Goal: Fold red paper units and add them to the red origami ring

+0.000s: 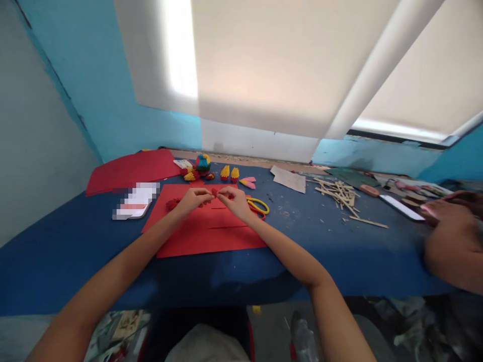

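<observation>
Between the fingertips of my left hand and my right hand is a small folded piece of red paper. Both hands pinch it, the left from one side and the right from the other. Beneath them lies a large sheet of red paper on the blue table. A small heap of red folded pieces sits by my left wrist. Scissors with yellow and red handles rest beside my right hand, their blades partly hidden by it.
Left of the sheet lies a phone; behind it is more red paper. Folded paper models stand at the back. Wooden sticks are scattered to the right, near another phone and another person's arm.
</observation>
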The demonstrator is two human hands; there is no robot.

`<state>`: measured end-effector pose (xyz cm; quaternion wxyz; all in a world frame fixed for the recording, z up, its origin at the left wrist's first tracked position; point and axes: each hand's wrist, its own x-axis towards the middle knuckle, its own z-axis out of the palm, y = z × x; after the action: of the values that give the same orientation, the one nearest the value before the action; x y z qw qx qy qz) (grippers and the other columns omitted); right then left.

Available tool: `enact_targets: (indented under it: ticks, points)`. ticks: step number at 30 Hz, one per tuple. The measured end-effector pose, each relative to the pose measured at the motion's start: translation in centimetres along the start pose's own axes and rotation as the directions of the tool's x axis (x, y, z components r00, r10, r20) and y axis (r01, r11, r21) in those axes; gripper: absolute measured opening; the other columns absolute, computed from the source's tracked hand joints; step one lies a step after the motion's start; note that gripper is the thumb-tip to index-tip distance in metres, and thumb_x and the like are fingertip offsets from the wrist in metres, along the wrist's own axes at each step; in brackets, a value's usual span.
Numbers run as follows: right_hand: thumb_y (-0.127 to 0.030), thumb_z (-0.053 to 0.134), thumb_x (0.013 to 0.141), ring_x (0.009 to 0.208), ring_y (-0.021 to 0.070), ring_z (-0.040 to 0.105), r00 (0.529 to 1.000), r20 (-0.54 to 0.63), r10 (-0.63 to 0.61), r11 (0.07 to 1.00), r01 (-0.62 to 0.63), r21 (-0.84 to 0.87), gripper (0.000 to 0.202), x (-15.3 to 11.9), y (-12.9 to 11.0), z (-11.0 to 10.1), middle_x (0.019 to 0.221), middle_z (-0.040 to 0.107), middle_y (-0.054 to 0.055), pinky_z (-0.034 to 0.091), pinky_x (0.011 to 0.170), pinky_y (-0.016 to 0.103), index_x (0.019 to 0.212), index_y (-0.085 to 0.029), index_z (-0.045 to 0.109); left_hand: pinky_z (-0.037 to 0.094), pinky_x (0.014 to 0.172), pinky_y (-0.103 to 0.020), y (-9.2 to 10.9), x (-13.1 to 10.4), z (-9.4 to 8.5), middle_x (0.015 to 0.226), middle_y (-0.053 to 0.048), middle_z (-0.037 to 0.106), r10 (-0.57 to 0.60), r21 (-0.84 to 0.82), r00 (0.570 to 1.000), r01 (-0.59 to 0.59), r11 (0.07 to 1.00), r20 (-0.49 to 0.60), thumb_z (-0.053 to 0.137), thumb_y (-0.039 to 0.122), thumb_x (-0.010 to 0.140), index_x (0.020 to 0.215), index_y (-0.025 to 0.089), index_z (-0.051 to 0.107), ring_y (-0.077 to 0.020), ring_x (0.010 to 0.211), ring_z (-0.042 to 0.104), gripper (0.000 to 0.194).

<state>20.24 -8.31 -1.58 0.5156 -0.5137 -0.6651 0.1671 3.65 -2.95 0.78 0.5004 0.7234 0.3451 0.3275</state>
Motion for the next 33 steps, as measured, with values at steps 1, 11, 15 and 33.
enact_targets:
  ticks: [1,11,15,33]
  points:
    - [-0.033,0.055,0.082,0.071,0.0153,0.06,1.0,-0.015,0.012,1.0,-0.012,0.005,0.02,0.0,0.1,0.2,0.077,0.068,0.004,0.044,0.065,0.026,0.077,-0.016,0.065,0.037,0.052,-0.024,-0.1,0.0,-0.1,0.061,-0.001,0.06,0.014,0.015,1.0,-0.014,1.0,0.004,0.065,0.038,0.064,0.067,0.016,0.066,-0.0133,0.056,0.05,0.022]
    - [-0.033,0.063,0.073,0.067,0.0152,0.058,0.988,-0.104,0.114,0.992,-0.107,0.073,0.017,-0.6,0.2,0.2,0.071,0.066,0.003,0.045,0.065,0.027,0.07,-0.017,0.064,0.051,0.067,-0.031,-1.1,0.2,0.3,0.083,-0.003,0.065,0.096,0.212,0.993,-0.109,0.971,0.072,0.061,0.032,0.086,0.087,0.012,0.064,-0.0158,0.074,0.061,0.02]
    - [-0.03,0.067,0.069,0.061,0.0147,0.055,0.978,-0.147,0.148,0.986,-0.134,0.1,0.014,-0.7,0.2,0.3,0.064,0.064,0.001,0.045,0.06,0.027,0.068,-0.017,0.063,0.054,0.075,-0.037,-1.2,0.3,0.5,0.105,-0.006,0.063,0.096,0.271,0.992,-0.116,0.956,0.085,0.057,0.032,0.091,0.107,0.013,0.06,-0.02,0.088,0.063,0.026]
    - [-0.033,0.069,0.068,0.057,0.0159,0.054,0.977,-0.14,0.162,0.963,-0.126,0.238,0.016,-0.5,2.2,0.9,0.062,0.06,0.001,0.043,0.054,0.028,0.064,-0.02,0.062,0.037,0.057,-0.029,-0.8,0.0,1.3,0.061,-0.002,0.059,0.242,0.261,0.97,-0.235,0.936,0.006,0.05,0.033,0.074,0.062,0.019,0.058,-0.0199,0.061,0.054,0.02]
